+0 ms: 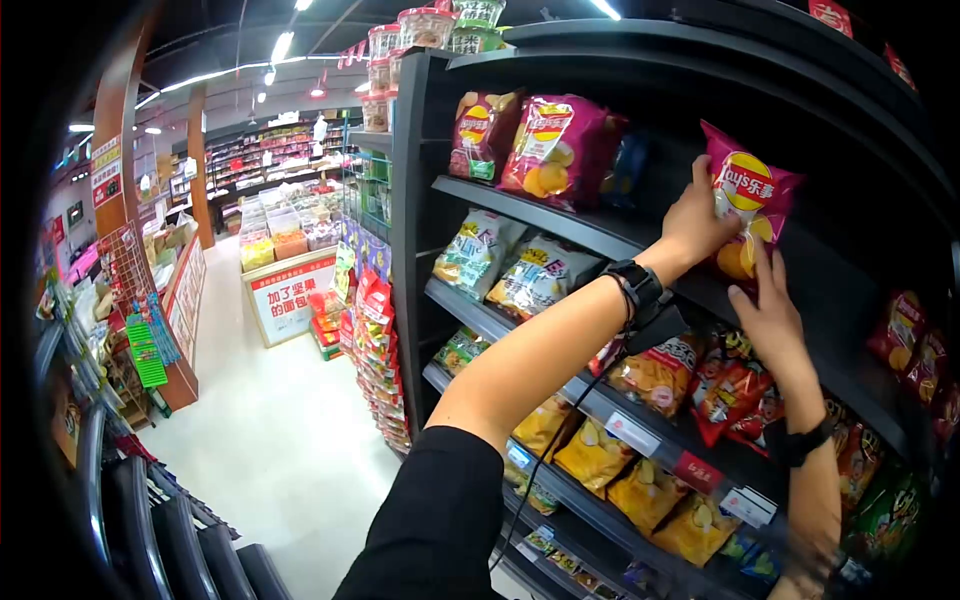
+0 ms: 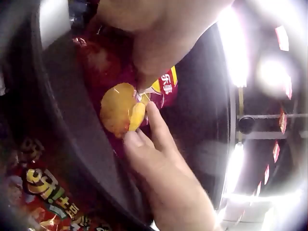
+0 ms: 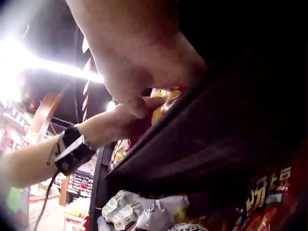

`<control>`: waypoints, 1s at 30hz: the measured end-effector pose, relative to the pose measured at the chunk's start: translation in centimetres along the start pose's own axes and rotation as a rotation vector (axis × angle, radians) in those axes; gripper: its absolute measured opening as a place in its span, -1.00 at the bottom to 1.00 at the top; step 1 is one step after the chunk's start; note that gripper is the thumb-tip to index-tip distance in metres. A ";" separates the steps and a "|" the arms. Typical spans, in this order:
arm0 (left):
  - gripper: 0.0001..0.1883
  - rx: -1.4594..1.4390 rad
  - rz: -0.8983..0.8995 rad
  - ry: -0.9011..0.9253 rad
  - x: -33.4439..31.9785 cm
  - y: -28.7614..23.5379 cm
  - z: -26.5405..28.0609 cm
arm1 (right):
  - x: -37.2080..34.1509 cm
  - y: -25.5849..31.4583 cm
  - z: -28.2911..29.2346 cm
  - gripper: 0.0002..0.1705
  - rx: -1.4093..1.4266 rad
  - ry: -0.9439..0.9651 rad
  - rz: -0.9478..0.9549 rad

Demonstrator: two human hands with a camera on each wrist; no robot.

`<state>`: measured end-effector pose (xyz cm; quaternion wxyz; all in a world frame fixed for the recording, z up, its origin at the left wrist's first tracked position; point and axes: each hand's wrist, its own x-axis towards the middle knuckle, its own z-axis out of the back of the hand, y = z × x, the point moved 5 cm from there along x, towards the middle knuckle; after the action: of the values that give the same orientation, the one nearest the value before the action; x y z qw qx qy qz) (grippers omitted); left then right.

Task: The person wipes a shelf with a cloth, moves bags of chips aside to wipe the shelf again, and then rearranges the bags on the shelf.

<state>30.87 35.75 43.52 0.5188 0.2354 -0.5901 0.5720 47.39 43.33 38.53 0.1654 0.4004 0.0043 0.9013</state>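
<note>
A magenta chip bag (image 1: 752, 178) with a yellow and red logo stands tilted on the upper shelf; the left wrist view shows its printed chips (image 2: 117, 108). My left hand (image 1: 698, 222) grips its left side, fingers partly hidden by the bag; this hand fills the top of the left wrist view (image 2: 161, 33). Fairly straight fingers of my right hand (image 1: 772, 318) touch the bag's lower front, thumb apart from them, as the left wrist view of the right hand (image 2: 168, 168) also shows. In the right wrist view, the right hand (image 3: 139, 67) hides most of the bag (image 3: 164, 107).
More magenta bags (image 1: 548, 150) stand left on the same shelf, with a dark blue bag (image 1: 627, 170) beside them. White bags (image 1: 545, 275), red bags (image 1: 735, 390) and yellow bags (image 1: 592, 455) fill lower shelves. The shelf's dark front edge (image 1: 540, 215) runs below the hands. An aisle floor (image 1: 260, 430) lies left.
</note>
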 end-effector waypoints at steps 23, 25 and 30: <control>0.41 0.056 -0.211 0.095 0.3 5.6 1.2 | -1.0 2.9 -2.6 -0.48 -0.253 -0.229 0.219; 0.42 0.090 -0.233 0.113 0.9 6.6 1.0 | -1.0 2.7 -2.9 -0.48 -0.239 -0.229 0.206; 0.40 0.197 -0.179 0.153 2.5 8.9 1.5 | -1.0 2.5 -2.7 -0.47 -0.183 -0.274 0.216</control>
<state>21.77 37.26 42.21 0.5854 0.2925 -0.4668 0.5948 45.30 41.05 36.32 0.1026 0.5007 -0.1430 0.8475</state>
